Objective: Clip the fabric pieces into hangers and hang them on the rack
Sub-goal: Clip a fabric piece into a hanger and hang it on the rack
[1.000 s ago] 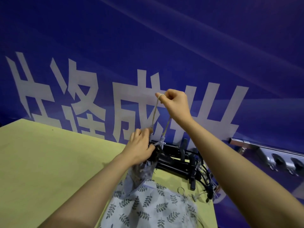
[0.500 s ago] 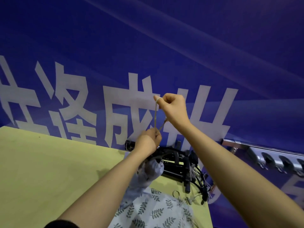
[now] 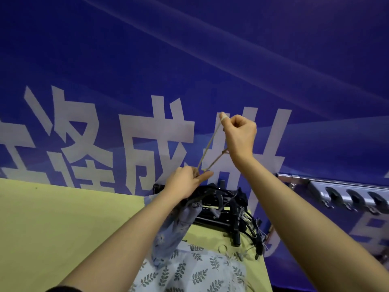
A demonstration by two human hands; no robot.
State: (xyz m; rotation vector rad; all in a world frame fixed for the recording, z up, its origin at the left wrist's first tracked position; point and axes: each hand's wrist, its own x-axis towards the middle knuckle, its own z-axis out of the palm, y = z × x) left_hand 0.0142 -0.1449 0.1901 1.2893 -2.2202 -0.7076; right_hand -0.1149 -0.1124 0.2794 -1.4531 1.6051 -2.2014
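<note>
A blue banner (image 3: 189, 60) with large white characters fills the wall behind your yellow bench (image 3: 63, 224). At the bench's far edge lies a tangled pile of black clip hangers (image 3: 227, 209), and the silver rack (image 3: 345, 192) with its dark notches is fixed to the wall at your right, well apart from both hands. The leaf-print fabric (image 3: 189, 268) lies spread on the bench near you, one bunched end rising under your left wrist and partly hiding the hangers.

Your right hand (image 3: 240, 138) is raised above the pile, fingers curled into a fist, its grip holding a thin tan band (image 3: 207, 151) looped over the fingertip and stretched down to your left hand (image 3: 186, 182). Your left grip pinches the band's lower end, with the forefinger pointing out to the right just above the hangers. Both forearms reach forward over the fabric.
</note>
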